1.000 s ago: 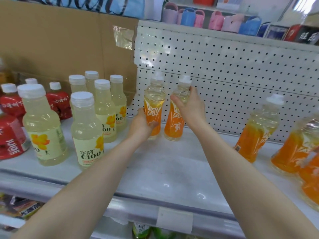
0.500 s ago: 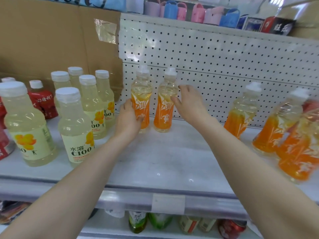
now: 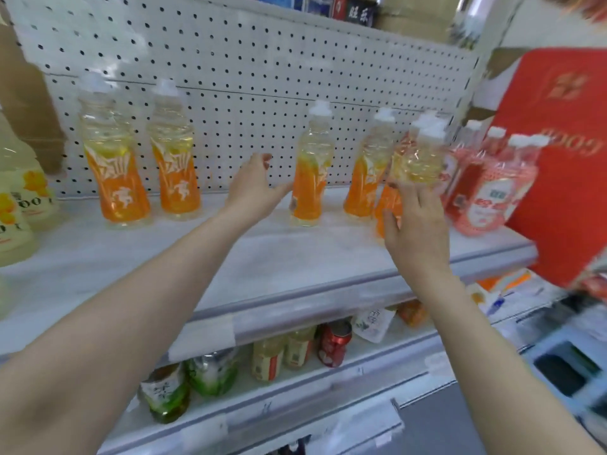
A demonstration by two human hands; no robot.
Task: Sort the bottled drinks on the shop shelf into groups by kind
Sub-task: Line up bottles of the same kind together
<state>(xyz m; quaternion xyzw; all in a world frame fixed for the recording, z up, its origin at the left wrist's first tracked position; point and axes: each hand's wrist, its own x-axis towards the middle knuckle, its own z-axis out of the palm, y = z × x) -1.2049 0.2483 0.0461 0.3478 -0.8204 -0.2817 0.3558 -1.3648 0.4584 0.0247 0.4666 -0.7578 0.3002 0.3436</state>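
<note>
Reaches spread left hand (image 3: 253, 187) toward mid-frame orange bottle (image 3: 308, 178) on shelf (image 3: 295, 254). Lays right hand (image 3: 417, 228) on front orange bottle (image 3: 415, 159), centre right; cannot tell grip through blur. Likely gathers both toward orange pair (image 3: 115, 192), left.

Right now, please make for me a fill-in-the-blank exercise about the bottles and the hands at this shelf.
Left of the open left hand stand ___ orange-labelled clear plastic bottles.
The pink-labelled clear plastic bottles stand at the white shelf's ___ end.
The right hand reaches a clear plastic bottle whose label is ___.
Missing words: two, right, orange.
</note>
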